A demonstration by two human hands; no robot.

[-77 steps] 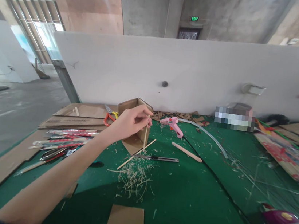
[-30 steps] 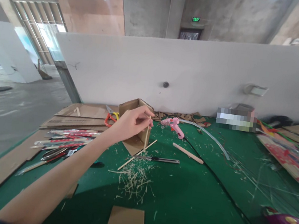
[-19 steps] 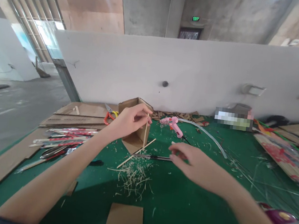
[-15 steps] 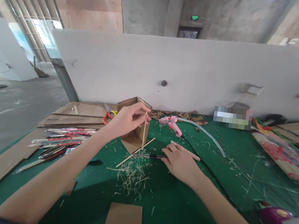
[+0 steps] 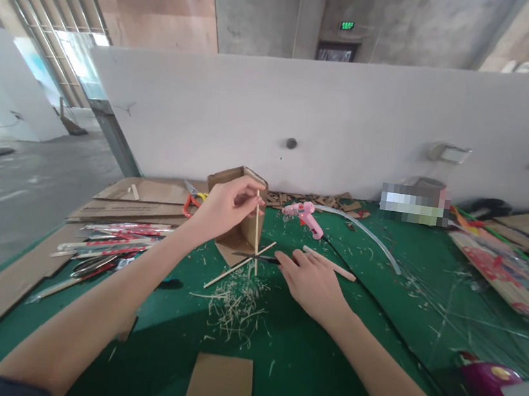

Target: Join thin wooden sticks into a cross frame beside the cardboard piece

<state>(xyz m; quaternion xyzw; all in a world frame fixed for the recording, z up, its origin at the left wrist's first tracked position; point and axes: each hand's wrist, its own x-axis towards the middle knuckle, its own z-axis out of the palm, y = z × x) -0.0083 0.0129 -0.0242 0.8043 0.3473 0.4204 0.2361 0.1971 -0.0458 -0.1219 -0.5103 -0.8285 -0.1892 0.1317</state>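
Note:
My left hand (image 5: 234,206) pinches the top of a thin wooden stick (image 5: 257,228), which stands nearly upright over the table. In my right hand (image 5: 307,278) is a slim dark knife (image 5: 263,259), its blade pointing left and crossing the lower part of that stick. Another thin strip of wood (image 5: 225,277) lies slantwise just beneath. Pale wood shavings (image 5: 237,311) are scattered in a heap below the blade. Behind my left hand stands an open cardboard box (image 5: 224,244), partly hidden by it. A thicker wooden stick (image 5: 333,265) rests beyond my right hand.
A pink glue gun (image 5: 305,216) with a black cord lies behind my right hand. Scissors (image 5: 190,201) and packaged sticks (image 5: 112,243) lie left. A cardboard piece (image 5: 218,390) sits at the front. A purple object (image 5: 487,390) stands at right, below bagged materials (image 5: 499,268).
My right hand has moved left and slightly up, bringing the knife blade across the upright stick. My left hand keeps its pinch, and the stick's lower end now reaches below the blade.

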